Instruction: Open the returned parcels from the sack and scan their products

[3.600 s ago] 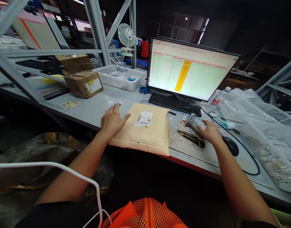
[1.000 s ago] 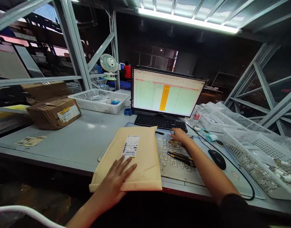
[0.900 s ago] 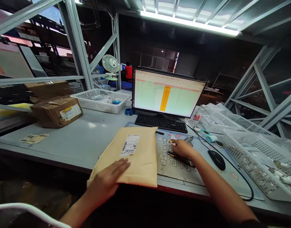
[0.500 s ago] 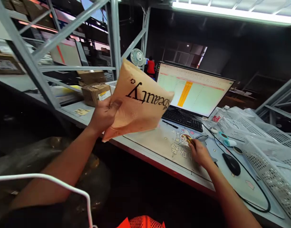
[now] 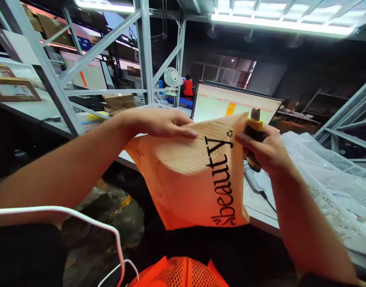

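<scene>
A padded tan envelope (image 5: 189, 179) printed with the word "beauty" hangs upright in front of me, above the table's near edge. My left hand (image 5: 159, 121) grips its top edge from the left. My right hand (image 5: 265, 149) is closed around a yellow and black utility knife (image 5: 254, 131), whose blade tip pokes up at the envelope's top right corner. The envelope hides most of the keyboard and desk mat.
A monitor (image 5: 219, 104) with a spreadsheet stands behind the envelope. White perforated baskets (image 5: 326, 179) lie on the right of the grey table. Cardboard boxes (image 5: 119, 101) sit at the left under steel racking (image 5: 144, 59). An orange mesh basket (image 5: 183, 271) is below me. A person in red stands far back.
My left hand lifted the envelope off the table and turned it over. My right hand picked the utility knife up from the desk mat and brought it to the envelope's top corner.
</scene>
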`<state>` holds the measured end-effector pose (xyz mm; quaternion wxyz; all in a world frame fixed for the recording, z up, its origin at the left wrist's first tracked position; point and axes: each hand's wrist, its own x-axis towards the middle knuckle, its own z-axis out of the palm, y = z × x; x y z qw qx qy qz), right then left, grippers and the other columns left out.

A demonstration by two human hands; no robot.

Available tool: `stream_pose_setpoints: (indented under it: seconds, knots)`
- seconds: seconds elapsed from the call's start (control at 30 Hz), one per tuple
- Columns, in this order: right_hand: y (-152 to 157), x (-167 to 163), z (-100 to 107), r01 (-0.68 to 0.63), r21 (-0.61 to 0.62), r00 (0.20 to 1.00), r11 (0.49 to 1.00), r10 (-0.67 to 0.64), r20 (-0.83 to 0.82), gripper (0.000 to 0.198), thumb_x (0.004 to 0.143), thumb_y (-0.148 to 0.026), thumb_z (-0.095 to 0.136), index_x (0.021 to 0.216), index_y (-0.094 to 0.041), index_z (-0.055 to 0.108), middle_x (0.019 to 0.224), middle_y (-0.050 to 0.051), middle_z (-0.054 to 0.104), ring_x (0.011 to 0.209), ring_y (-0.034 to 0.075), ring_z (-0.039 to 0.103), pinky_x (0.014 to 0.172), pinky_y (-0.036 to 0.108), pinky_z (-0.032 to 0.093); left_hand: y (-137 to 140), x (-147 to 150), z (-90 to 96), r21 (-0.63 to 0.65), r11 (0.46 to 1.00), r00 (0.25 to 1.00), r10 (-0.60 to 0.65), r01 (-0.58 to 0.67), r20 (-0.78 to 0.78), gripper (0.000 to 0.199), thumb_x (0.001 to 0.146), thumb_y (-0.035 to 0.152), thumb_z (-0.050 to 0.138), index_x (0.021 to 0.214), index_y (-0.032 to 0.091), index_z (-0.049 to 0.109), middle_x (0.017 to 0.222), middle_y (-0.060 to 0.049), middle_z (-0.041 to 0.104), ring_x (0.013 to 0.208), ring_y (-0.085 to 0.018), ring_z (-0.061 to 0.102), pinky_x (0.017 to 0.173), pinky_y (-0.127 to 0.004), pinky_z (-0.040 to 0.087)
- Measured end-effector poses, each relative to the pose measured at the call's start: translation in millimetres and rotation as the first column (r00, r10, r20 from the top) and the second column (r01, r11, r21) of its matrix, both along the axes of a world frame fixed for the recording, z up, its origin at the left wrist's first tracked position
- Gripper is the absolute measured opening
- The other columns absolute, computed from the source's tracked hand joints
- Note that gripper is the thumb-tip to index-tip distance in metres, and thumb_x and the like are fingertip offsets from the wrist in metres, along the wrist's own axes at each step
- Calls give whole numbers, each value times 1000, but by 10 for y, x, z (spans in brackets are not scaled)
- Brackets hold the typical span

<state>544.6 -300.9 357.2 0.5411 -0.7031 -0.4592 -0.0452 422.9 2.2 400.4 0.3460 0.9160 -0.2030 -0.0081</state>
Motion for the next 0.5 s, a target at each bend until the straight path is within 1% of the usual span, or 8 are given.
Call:
stream_pose_setpoints:
  seconds: [0.03, 0.1, 0.17, 0.23, 0.3, 0.37, 0.4, 0.5]
  knots:
    - [-37, -42, -107, 1, -16, 999, 1000, -2, -45, 40, 86, -59, 83, 91, -23, 66, 69, -2, 52, 56, 14, 48, 48, 28, 41, -51, -26, -61, 26, 1000, 1000, 2, -3, 10, 45, 86, 59, 78, 97, 15, 81, 84, -4, 75, 72, -17, 71, 58, -21, 53]
    - [-168, -103, -432, 60, 4, 988, 998, -58, -146, 38, 84, -56, 84, 90, -22, 67, 74, 0, 60, 62, 17, 57, 53, 30, 49, -94, -123, -290, 23, 999, 997, 26, -28, 70, 38, 77, 55, 86, 89, 19, 82, 77, -1, 73, 66, -17, 69, 56, -20, 50]
    - [-365, -186, -834, 218, 85, 949, 972, -191, -250, 40, 83, -56, 84, 97, -22, 69, 84, 3, 68, 72, 20, 65, 61, 33, 57, -75, -276, -626, 15, 998, 989, 53, -56, 136, 34, 72, 52, 89, 84, 21, 81, 69, 0, 70, 60, -16, 64, 53, -20, 46]
    - [-601, -342, -1218, 355, 85, 888, 931, -307, -343, 44, 81, -58, 84, 100, -22, 69, 85, 4, 70, 72, 21, 67, 61, 34, 58, -51, -453, -1008, 24, 997, 985, 65, -70, 162, 31, 76, 52, 85, 75, 21, 79, 61, 2, 64, 52, -14, 57, 47, -19, 40]
    - [-843, -579, -1509, 377, -17, 838, 926, -349, -419, 47, 78, -61, 86, 95, -22, 66, 71, 1, 66, 56, 19, 60, 46, 31, 52, -86, -617, -1372, -17, 996, 980, 93, -91, 176, 35, 85, 52, 77, 69, 21, 76, 56, 2, 59, 49, -12, 52, 45, -20, 36]
    - [-1062, -860, -1686, 346, -101, 806, 933, -351, -477, 48, 77, -63, 86, 91, -24, 63, 59, -3, 59, 41, 15, 48, 34, 28, 40, -211, -748, -1679, -169, 978, 971, 154, -123, 184, 37, 89, 52, 73, 75, 19, 77, 61, 0, 63, 53, -13, 55, 48, -20, 40]
    - [-1155, -999, -1739, 353, -110, 794, 929, -360, -491, 48, 78, -64, 86, 89, -25, 60, 57, -5, 57, 37, 14, 44, 31, 28, 35, -303, -799, -1808, -271, 952, 963, 198, -145, 180, 37, 88, 53, 74, 80, 17, 79, 65, -2, 67, 57, -14, 59, 51, -21, 44]
    - [-1370, -1325, -1833, 465, -37, 779, 885, -428, -459, 46, 82, -62, 84, 86, -27, 55, 57, -5, 56, 34, 13, 42, 29, 28, 32, -633, -902, -2109, -524, 828, 933, 324, -198, 159, 46, 78, 58, 85, 90, 14, 81, 76, -6, 74, 68, -17, 68, 60, -24, 53]
